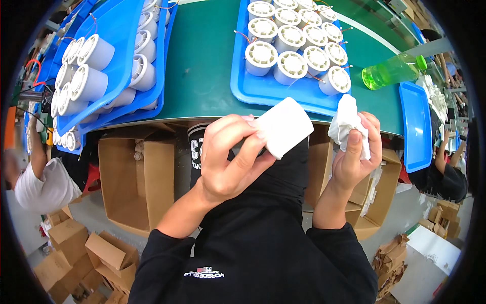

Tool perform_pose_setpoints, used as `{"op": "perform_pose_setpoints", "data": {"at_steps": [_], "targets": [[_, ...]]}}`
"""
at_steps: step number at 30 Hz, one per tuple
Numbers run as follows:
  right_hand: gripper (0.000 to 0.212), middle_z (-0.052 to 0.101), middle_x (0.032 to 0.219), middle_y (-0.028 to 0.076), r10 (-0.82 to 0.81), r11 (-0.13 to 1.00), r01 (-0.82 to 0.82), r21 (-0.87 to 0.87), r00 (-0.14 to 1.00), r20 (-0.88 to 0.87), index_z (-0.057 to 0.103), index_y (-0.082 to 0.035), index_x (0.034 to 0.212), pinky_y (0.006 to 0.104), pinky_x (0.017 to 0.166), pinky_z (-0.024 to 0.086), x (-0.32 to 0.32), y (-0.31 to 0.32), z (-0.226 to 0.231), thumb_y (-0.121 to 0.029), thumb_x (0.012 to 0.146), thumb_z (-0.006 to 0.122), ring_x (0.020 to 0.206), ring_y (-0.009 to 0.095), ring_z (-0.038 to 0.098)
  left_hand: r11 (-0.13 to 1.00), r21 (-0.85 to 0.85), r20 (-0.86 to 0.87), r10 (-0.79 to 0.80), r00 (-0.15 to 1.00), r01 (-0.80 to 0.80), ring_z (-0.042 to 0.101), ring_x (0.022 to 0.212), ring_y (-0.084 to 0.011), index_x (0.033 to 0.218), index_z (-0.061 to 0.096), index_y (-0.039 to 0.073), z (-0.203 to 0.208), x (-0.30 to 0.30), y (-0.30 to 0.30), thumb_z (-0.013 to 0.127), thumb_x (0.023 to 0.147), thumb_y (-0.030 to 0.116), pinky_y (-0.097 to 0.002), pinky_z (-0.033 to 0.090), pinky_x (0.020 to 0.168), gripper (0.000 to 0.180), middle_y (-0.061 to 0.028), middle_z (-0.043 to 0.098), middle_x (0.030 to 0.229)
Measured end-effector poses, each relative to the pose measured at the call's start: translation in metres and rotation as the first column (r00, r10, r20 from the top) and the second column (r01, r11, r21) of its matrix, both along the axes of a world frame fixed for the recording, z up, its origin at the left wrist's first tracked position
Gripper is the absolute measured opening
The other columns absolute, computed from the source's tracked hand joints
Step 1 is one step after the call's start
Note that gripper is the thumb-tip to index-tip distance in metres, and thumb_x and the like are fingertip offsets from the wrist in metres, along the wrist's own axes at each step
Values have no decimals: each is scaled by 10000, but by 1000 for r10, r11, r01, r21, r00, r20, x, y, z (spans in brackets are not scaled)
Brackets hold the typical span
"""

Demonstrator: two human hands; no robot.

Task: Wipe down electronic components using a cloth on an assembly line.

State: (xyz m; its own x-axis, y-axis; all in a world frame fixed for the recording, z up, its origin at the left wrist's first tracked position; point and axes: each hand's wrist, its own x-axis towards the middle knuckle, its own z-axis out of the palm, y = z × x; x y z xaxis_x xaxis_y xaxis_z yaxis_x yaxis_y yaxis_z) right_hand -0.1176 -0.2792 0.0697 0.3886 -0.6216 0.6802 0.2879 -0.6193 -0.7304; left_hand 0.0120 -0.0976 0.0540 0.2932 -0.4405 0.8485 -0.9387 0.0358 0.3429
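A plain white plastic cup-shaped housing (285,127) is tilted in front of me, its smooth side toward the camera. The fingers of my left hand (230,157) grip it from the left end. Bunched in my right hand (357,152) is a crumpled white cloth (346,119), pinched between thumb and fingers a little apart from the housing. Just beyond, a blue tray (248,93) on the green table carries rows of similar white housings (291,66) with slotted round tops and thin wires.
More blue trays (119,83) with white housings stand stacked at the left. A bottle of green liquid (390,72) lies on its side by a blue tray (416,126) at the right. Cardboard boxes (124,182) sit under the table edge. A co-worker in a white shirt (45,185) is at far left.
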Motion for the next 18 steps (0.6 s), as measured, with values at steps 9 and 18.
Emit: {"op": "perform_pose_setpoints", "data": {"at_steps": [9, 18], "targets": [[246, 574, 875, 115, -18, 967, 15, -253, 1000, -8, 638, 22, 996, 347, 744, 438, -3, 7, 7, -126, 808, 691, 815, 244, 529, 995, -68, 65, -71, 995, 76, 593, 893, -306, 1004, 629, -27, 3, 7, -2, 820, 567, -31, -381, 567, 741, 476, -134, 563, 1040], [396, 560, 824, 39, -190, 843, 42, -536, 956, -223, 709, -78, 945, 346, 673, 429, 19, 23, 32, 3, 564, 783, 774, 242, 516, 991, -74, 33, -105, 994, 108, 600, 874, -305, 978, 613, -34, 0, 2, 2, 827, 546, -24, -378, 568, 730, 482, -134, 561, 1024]]}}
